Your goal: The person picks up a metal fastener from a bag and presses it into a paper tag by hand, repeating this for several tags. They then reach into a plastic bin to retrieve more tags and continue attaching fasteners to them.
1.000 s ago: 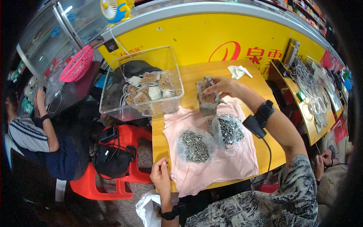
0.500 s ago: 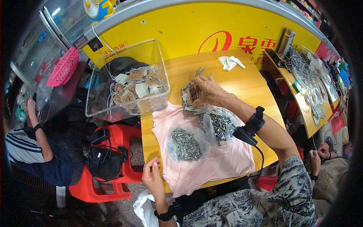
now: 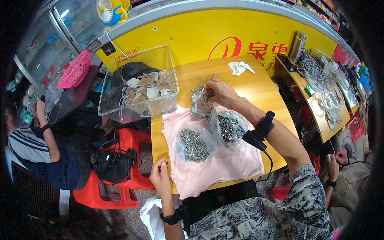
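- right hand (image 3: 223, 93) is touching a bundle of cards (image 3: 202, 105); fingers are lying bent over its top — tips partly hidden, so cannot tell whether they are pinching.
- bundle of cards is sitting toward the far middle of the table (image 3: 260, 88), by the far edge of the pink cloth (image 3: 216, 176); brown and grey faces are showing, thin cords (image 3: 216, 76) are poking out on the far side.
- left hand (image 3: 161, 178) is resting at the near left edge of the table, beside the pink cloth; fingers are curling loosely, thumb close to the index — cannot tell whether the tips are touching.
- pink cloth is carrying two clear bags: left bag (image 3: 211, 146) is holding silvery pieces (image 3: 195, 145), right bag (image 3: 216, 125) is holding darker shiny pieces (image 3: 231, 129).
- clear bin (image 3: 171, 66) is standing at the far left, holding loose cards (image 3: 148, 94).
- white scraps (image 3: 241, 68) are lying far right of the bundle.
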Action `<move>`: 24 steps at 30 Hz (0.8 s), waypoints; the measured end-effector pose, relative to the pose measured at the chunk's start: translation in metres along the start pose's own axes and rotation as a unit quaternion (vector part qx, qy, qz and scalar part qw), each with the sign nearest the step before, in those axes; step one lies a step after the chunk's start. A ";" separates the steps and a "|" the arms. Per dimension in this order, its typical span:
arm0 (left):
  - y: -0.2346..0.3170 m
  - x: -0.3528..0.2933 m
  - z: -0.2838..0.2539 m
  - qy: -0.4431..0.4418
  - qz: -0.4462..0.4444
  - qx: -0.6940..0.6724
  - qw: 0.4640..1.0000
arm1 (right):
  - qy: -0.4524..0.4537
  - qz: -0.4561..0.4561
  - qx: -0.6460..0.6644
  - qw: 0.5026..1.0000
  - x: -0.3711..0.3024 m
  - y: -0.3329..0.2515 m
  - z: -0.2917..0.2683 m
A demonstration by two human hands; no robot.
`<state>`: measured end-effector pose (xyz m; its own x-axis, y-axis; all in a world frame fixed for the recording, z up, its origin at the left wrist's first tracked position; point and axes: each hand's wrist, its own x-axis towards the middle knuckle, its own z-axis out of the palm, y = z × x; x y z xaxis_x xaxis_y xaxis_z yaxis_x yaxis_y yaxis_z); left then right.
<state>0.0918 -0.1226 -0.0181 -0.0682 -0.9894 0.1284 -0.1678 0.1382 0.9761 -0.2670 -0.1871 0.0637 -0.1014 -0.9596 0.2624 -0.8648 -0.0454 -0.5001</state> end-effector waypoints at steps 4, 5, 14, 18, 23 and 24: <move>0.005 -0.001 -0.001 -0.002 -0.006 -0.067 0.998 | -0.034 0.021 0.159 0.986 -0.010 0.011 -0.019; 0.010 -0.004 -0.002 0.016 -0.004 -0.071 0.997 | -0.031 0.021 0.157 0.987 -0.017 0.017 -0.025; 0.083 -0.061 0.005 -0.056 0.016 -0.123 0.991 | 0.149 0.070 0.169 0.972 -0.147 -0.087 -0.124; 0.111 -0.089 0.039 -0.254 -0.039 -0.260 0.931 | 0.111 0.104 0.391 0.908 -0.219 -0.104 -0.083; 0.107 -0.117 0.057 -0.335 -0.070 -0.253 0.905 | 0.088 0.220 0.524 0.818 -0.278 -0.132 -0.034; 0.108 -0.123 0.058 -0.307 -0.092 -0.256 0.912 | 0.082 0.233 0.526 0.814 -0.284 -0.136 -0.031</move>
<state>0.0249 0.0164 0.0610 -0.6495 -0.7602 -0.0137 0.2397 -0.2218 0.9452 -0.1358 0.1005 0.0825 -0.4367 -0.8946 -0.0949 0.1769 0.0181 -0.9841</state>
